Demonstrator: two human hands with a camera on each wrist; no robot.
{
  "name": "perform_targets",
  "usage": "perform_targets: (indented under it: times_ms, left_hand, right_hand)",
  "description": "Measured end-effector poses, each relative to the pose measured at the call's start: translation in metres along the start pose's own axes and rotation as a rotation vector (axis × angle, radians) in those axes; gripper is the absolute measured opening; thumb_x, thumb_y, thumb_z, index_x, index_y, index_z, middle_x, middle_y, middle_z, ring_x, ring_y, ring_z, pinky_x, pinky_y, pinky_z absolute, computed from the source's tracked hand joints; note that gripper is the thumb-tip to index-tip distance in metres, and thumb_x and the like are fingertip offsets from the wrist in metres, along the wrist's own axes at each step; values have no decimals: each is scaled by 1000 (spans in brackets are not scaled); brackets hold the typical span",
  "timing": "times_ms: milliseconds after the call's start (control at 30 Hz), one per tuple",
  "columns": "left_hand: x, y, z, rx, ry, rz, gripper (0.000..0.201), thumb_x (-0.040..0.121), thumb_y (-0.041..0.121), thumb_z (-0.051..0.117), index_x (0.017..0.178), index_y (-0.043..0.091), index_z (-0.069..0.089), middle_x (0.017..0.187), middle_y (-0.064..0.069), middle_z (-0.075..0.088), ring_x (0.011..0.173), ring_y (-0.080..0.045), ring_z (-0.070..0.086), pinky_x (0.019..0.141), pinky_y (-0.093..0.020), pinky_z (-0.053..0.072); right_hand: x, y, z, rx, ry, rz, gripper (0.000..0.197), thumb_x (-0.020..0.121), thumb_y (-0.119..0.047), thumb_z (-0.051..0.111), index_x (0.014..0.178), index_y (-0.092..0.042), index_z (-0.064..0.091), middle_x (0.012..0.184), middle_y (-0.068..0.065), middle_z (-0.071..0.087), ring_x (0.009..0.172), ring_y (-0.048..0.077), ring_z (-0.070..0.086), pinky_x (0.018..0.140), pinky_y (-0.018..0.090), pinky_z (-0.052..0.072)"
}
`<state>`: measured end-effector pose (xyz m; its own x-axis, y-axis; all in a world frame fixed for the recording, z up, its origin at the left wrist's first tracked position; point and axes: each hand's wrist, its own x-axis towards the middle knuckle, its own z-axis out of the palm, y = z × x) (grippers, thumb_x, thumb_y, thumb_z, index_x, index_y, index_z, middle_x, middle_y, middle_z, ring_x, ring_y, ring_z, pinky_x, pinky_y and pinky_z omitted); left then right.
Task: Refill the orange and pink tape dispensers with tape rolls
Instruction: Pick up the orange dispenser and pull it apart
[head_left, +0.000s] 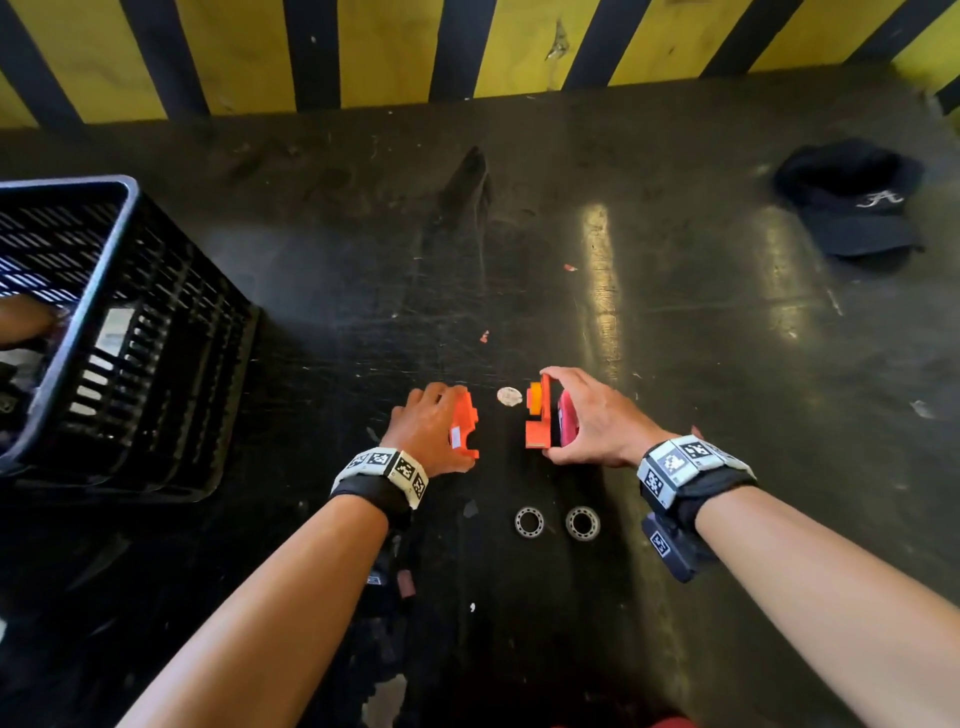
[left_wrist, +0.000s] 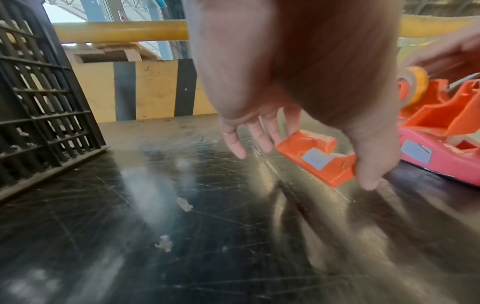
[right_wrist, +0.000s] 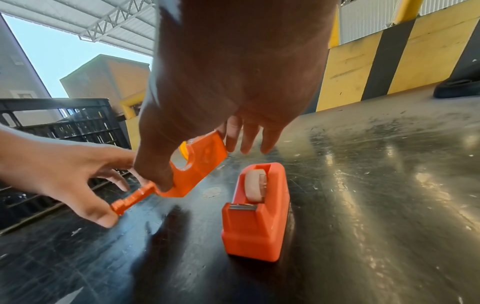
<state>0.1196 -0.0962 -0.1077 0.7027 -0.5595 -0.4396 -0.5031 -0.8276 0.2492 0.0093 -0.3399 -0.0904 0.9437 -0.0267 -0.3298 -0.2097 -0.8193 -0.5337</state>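
Observation:
The orange dispenser is split into two halves, held apart above the black table. My left hand (head_left: 436, 423) pinches one orange half shell (left_wrist: 317, 158), which bears a pale sticker, between thumb and fingers. My right hand (head_left: 587, 415) grips the other orange half (right_wrist: 200, 164). A yellow tape roll (left_wrist: 415, 86) sits on that half's inner side. The pink dispenser (right_wrist: 257, 211) stands on the table just under my right hand, with a whitish tape roll (right_wrist: 255, 187) seated in it.
Two bare clear rings (head_left: 529, 522) (head_left: 583, 523) lie near the front edge, and a small white disc (head_left: 509, 396) between the hands. A black slatted crate (head_left: 104, 322) stands at left. A black cap (head_left: 852, 202) is far right. A yellow-black striped wall (head_left: 363, 52) closes the back.

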Motion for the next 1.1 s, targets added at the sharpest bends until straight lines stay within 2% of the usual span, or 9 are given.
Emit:
perform_targets:
  times_ms: [200,267,367,533,733,800,900,1000,1100]
  left_hand:
    - [5,15,7,34,-125,-102,120,70,53,86,161,27,14,166,-8,18,153,-35,21,117,-60,32]
    - [5,20,3,-83,-21,-34,101,79,51,81,159,28,25,165,-5,25,151,-32,28,117,-56,36]
    - [2,34,-12,-373,120,127,58,92,43,71,144,28,52,147,0,54,131,-18,57,105,-36,50]
    - [-4,54,-26,-604,-42,170,45,96,27,70,138,20,57,128,0,71,114,-12,69,102,-34,57]
    - [-21,39,-20,-719,111,63,35,94,27,72,128,24,63,113,6,73,98,-3,70,82,-16,56]
    - [-33,28,-10,-634,145,13,35,90,28,75,124,27,65,110,6,71,97,-7,70,79,-20,57]
    - [-54,15,26,-372,35,-6,43,83,25,80,124,28,66,119,-1,68,107,-20,69,94,-35,58]
    - [-71,14,54,-235,-89,-72,58,82,30,80,135,29,56,129,-3,61,114,-25,66,98,-41,56]
    - [-77,17,63,-106,-50,-97,63,86,37,76,142,30,48,134,0,56,118,-25,65,95,-41,56]
  right_hand:
    - [-2,-1,10,36,-30,9,110,65,-43,87,155,-28,25,150,-2,47,133,28,49,105,42,47]
    - [-3,-1,11,47,-34,14,109,65,-42,86,153,-29,24,139,-1,54,129,28,49,100,39,48]
    - [-6,-2,11,75,-11,8,108,69,-40,87,156,-27,25,138,1,56,131,28,47,97,33,41]
    - [-11,-13,14,110,-15,-6,108,73,-37,88,158,-28,23,144,3,54,134,25,45,95,30,39]
    - [-15,-11,11,109,-2,16,110,71,-41,86,158,-28,20,141,5,55,128,27,50,96,32,42]
    - [-18,-8,8,99,-3,49,111,69,-41,86,157,-30,19,130,8,58,114,29,60,96,37,49]
    - [-23,-7,9,99,-13,64,108,68,-42,86,152,-33,20,118,8,58,99,29,65,92,42,55]
    - [-29,-9,16,99,-24,42,106,69,-40,85,153,-30,21,122,4,57,102,27,64,94,41,54]
    - [-32,-9,22,94,-28,16,106,69,-40,85,153,-30,21,129,5,57,110,27,61,95,37,51]
